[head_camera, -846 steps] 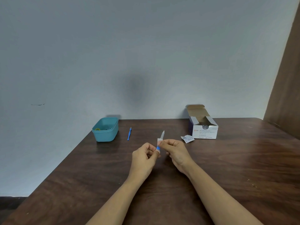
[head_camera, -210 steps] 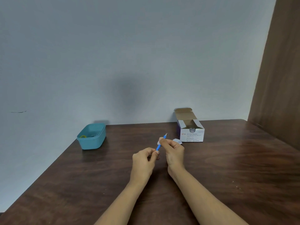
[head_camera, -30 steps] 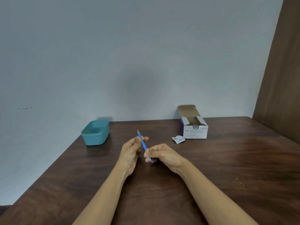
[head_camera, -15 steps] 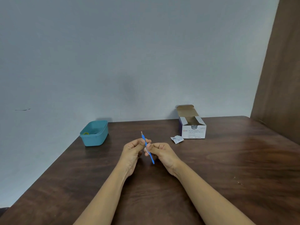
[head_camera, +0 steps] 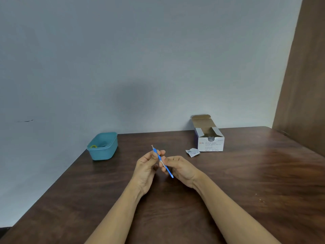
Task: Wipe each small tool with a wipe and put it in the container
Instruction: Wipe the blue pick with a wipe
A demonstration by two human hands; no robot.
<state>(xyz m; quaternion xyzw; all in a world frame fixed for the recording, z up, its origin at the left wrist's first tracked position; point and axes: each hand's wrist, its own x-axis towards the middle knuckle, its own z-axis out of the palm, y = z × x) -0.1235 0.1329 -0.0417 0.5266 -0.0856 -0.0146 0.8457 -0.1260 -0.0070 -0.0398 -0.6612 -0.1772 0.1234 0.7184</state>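
Note:
A thin blue tool (head_camera: 159, 158) with a small metal tip slants between both hands above the middle of the table. My left hand (head_camera: 146, 166) pinches its upper part between thumb and fingers. My right hand (head_camera: 181, 167) grips a small white wipe (head_camera: 162, 163) pressed around the shaft lower down; the blue end sticks out below the fingers. The teal container (head_camera: 103, 147) stands at the table's back left edge, with a yellow-green item and other small things inside.
An open white box of alcohol swabs (head_camera: 209, 139) stands at the back right by the wall. A torn wipe wrapper (head_camera: 192, 152) lies just left of it. The dark wooden table (head_camera: 246, 182) meets a brown panel on the right.
The right hand with the wipe has slid a little down along the tool's shaft. The left hand keeps its pinch on the upper part. The view has shifted slightly.

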